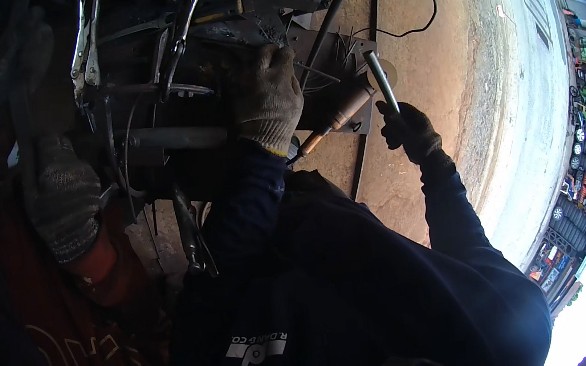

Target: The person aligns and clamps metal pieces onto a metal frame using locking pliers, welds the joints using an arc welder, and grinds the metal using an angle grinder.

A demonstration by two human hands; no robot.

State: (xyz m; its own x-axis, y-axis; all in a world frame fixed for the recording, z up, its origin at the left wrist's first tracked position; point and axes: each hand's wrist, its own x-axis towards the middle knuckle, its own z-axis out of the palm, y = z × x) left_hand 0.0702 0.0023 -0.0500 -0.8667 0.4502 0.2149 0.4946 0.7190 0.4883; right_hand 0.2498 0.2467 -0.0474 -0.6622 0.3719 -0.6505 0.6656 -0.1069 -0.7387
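Metal bar (382, 80) clasped in grip of right hand (411, 132); left hand (269, 98) partly hidden, grip unclear.

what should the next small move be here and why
Perhaps bring the dark-gloved right hand leftward: its silver cylindrical metal bar is held out to the side, apart from the grey-knit-gloved left hand, which is near the end of the grey round metal pipe.

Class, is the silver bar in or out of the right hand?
In: the gloved right hand curls around the silver bar at its lower end.
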